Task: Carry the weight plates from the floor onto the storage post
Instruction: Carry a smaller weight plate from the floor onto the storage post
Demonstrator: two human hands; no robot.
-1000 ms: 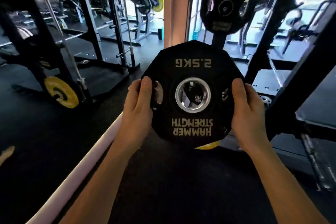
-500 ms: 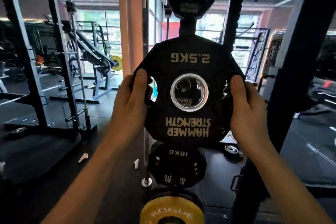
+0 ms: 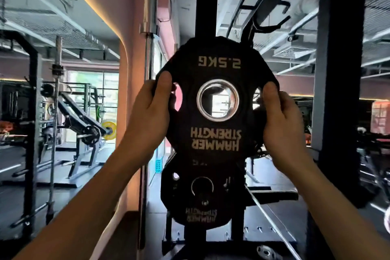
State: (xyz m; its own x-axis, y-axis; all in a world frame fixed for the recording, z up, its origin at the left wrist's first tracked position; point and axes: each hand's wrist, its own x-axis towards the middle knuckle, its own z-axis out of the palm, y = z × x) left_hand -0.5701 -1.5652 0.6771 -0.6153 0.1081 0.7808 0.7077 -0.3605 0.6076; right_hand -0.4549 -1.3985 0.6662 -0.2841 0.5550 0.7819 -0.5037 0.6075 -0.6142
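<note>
A black 2.5 kg weight plate (image 3: 217, 137) with a steel-ringed centre hole is held upright at chest height, its lettering upside down. My left hand (image 3: 150, 110) grips its left edge and my right hand (image 3: 281, 120) grips its right edge. Directly below it, a second black plate (image 3: 202, 202) hangs on a storage post (image 3: 203, 201) of the black rack upright (image 3: 205, 4). The held plate stands above that stored plate and hides the upright behind it.
A thick black rack column (image 3: 339, 91) stands close on the right. A vertical steel barbell (image 3: 148, 48) rises just left of the plate beside a pink pillar (image 3: 135, 112). Another rack (image 3: 33, 133) and a machine with a yellow plate (image 3: 109, 130) fill the left.
The plate has risen with both hands still on it, and my view has tilted up. The stored plate that was above the held plate is now below it.
</note>
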